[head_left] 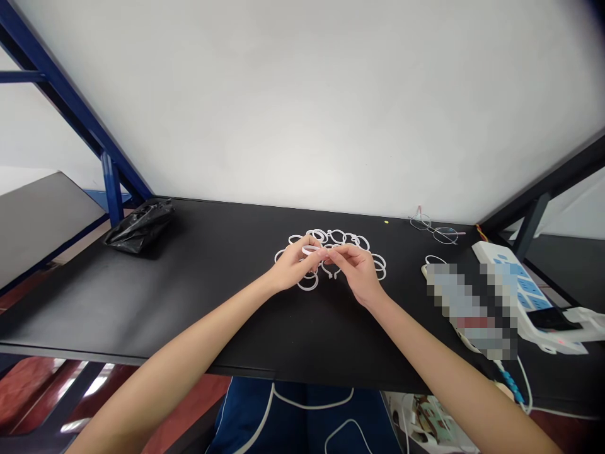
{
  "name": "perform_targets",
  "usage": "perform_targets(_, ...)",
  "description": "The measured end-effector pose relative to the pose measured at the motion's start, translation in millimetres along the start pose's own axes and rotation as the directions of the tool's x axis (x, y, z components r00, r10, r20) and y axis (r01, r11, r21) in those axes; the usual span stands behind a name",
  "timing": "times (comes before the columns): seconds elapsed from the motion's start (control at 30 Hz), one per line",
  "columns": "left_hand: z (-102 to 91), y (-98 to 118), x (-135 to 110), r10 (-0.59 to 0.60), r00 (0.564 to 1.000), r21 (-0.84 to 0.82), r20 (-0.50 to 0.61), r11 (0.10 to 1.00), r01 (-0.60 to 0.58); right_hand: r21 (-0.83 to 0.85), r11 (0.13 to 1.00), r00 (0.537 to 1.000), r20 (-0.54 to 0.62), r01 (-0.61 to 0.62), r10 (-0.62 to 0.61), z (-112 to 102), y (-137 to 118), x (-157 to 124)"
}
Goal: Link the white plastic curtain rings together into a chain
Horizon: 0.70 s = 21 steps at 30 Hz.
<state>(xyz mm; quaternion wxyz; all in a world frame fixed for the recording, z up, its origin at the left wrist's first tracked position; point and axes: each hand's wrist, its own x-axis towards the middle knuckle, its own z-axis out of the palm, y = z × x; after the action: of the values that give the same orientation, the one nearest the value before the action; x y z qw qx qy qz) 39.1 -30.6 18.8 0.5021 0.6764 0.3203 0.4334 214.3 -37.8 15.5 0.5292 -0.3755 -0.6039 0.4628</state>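
My left hand (pixel 293 265) is closed on a white open ring (pixel 309 250), which looks like a plastic curtain ring. My right hand (pixel 357 268) is pinched, its fingertips meeting those of my left hand at the ring's end. The fingers hide part of that ring. Around and beneath both hands, several more white rings lie on the black tabletop (pixel 227 271) in a rough circle. One of them (pixel 307 281) lies below my left hand, and another ring (pixel 379 267) is right of my right hand. A ring with its gap showing (pixel 331 275) sits between my wrists.
A crumpled black plastic bag (pixel 142 227) lies at the back left. Eyeglasses (pixel 433 228) rest at the back right. A blurred phone-like object (pixel 466 309) with a cable and a white power strip (pixel 515 284) are on the right. A white wall (pixel 283 113) stands behind.
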Motion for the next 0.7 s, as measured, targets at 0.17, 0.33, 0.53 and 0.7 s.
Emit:
perform_targets(0.17, 6.1, 13, -5, 0.025, 0.992, 0.124, -0.12, 0.992, -0.01, -0.048, 0.998, 0.999, 0.008, 0.035, -0.035, 2, -2, -3)
perform_targets(0.33, 5.7, 13, -5, 0.026, 0.988, 0.278, -0.155, 0.96, 0.019, -0.157, 0.982, 0.994, 0.02, 0.106, -0.105, 3, -4, -6)
perform_targets(0.53, 4.4, 9, -4, 0.006, 0.996, 0.157, -0.09, 0.988, 0.008, -0.416, 0.874, 0.964, 0.184, 0.253, -0.191, 1, -3, -13)
perform_targets(0.7, 3.6, 10, -5, 0.005, 0.998, 0.182, -0.057, 0.983, 0.006, -0.336, 0.923, 0.968, 0.221, 0.189, -0.118, 3, 1, -16)
